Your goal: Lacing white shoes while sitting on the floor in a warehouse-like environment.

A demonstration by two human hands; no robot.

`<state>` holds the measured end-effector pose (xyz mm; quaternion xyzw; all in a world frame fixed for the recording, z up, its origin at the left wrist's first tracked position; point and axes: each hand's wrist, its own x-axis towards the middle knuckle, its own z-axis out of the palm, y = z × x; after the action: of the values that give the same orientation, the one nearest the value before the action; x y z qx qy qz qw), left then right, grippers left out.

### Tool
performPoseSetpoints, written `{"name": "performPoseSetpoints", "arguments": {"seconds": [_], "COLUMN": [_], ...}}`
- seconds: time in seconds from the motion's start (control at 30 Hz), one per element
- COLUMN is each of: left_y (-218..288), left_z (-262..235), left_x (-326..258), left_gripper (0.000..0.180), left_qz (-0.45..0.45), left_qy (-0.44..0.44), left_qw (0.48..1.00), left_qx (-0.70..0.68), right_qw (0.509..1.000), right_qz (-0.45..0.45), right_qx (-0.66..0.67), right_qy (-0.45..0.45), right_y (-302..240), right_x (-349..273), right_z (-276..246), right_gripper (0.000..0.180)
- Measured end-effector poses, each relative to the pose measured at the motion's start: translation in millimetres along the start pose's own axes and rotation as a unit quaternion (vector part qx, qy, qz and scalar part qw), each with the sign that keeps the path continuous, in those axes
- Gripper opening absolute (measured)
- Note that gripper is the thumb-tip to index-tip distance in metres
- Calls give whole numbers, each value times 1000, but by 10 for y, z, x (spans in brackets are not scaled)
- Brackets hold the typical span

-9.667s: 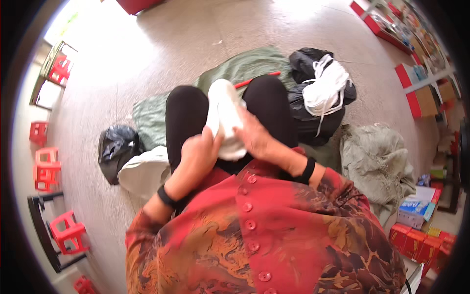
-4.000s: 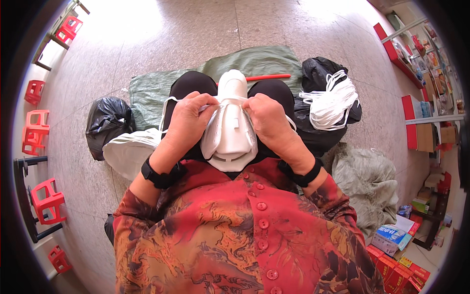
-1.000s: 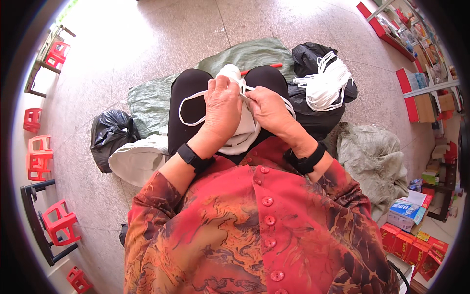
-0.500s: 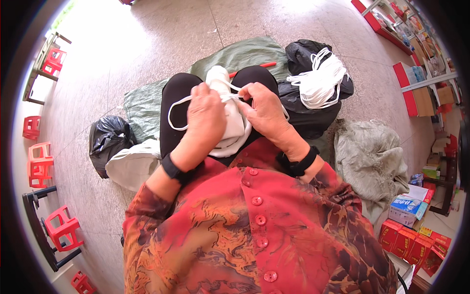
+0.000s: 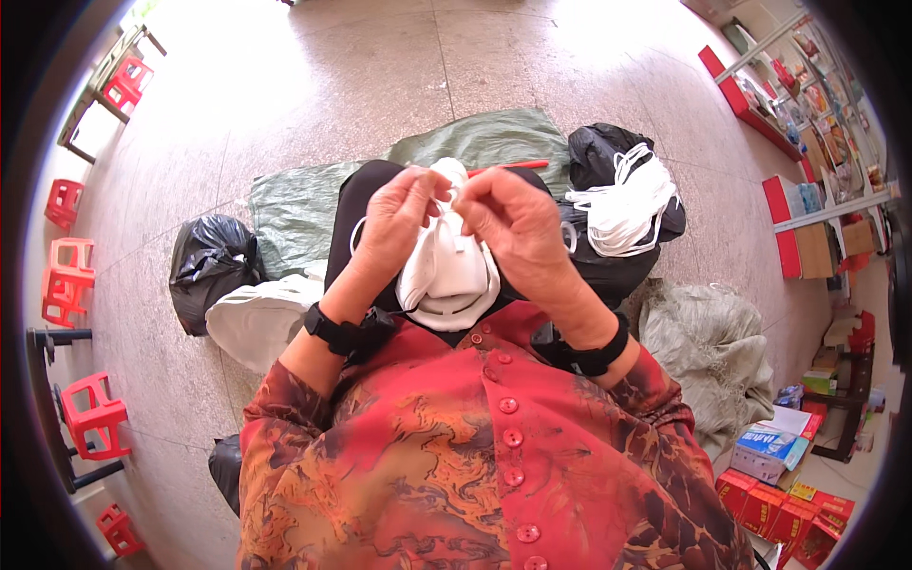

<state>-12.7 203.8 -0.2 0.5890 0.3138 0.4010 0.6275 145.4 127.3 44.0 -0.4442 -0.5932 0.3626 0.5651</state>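
Observation:
A white shoe [image 5: 454, 266] rests between my knees, its toe pointing away from me. White shoelace runs over its upper, and small loops of it show beside each hand. My left hand [image 5: 401, 217] is closed in a pinch over the left side of the shoe, the shoelace at its fingers. Opposite it, my right hand [image 5: 518, 223] is also closed, fingertips pinched near the shoe's middle. The two sets of fingertips are close together but apart. My hands hide much of the lacing and toe.
A bundle of white laces [image 5: 627, 209] lies on black plastic bags at right. White items [image 5: 261, 323] sit left, by a black bag [image 5: 217, 271]. Green sheeting [image 5: 484, 138] covers floor ahead, with a red stick [image 5: 513, 165]. A woven sack [image 5: 708, 347] and cartons [image 5: 769, 446] stand right.
My hands have drawn level above the shoe, fingertips nearer each other. The wide lace loop at left looks smaller now. The whole view has shifted slightly.

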Motion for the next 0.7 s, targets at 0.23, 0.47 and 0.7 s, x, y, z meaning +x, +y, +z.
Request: {"name": "performPoseSetpoints", "arguments": {"seconds": [0.23, 0.47, 0.7], "left_y": [49, 141, 336], "left_z": [109, 122, 177], "left_x": [-56, -94, -285], "left_gripper": [20, 21, 21], "left_qz": [69, 57, 105], "left_qy": [-58, -94, 12], "left_qw": [983, 983, 930], "left_qx": [158, 144, 352], "right_qw": [985, 988, 993], "right_qz": [135, 119, 101], "right_qx": [103, 98, 53], "right_qy": [-21, -5, 7], "right_y": [109, 126, 273], "right_x": [151, 124, 169], "right_z": [-51, 1, -34], "right_gripper": [15, 12, 12]}}
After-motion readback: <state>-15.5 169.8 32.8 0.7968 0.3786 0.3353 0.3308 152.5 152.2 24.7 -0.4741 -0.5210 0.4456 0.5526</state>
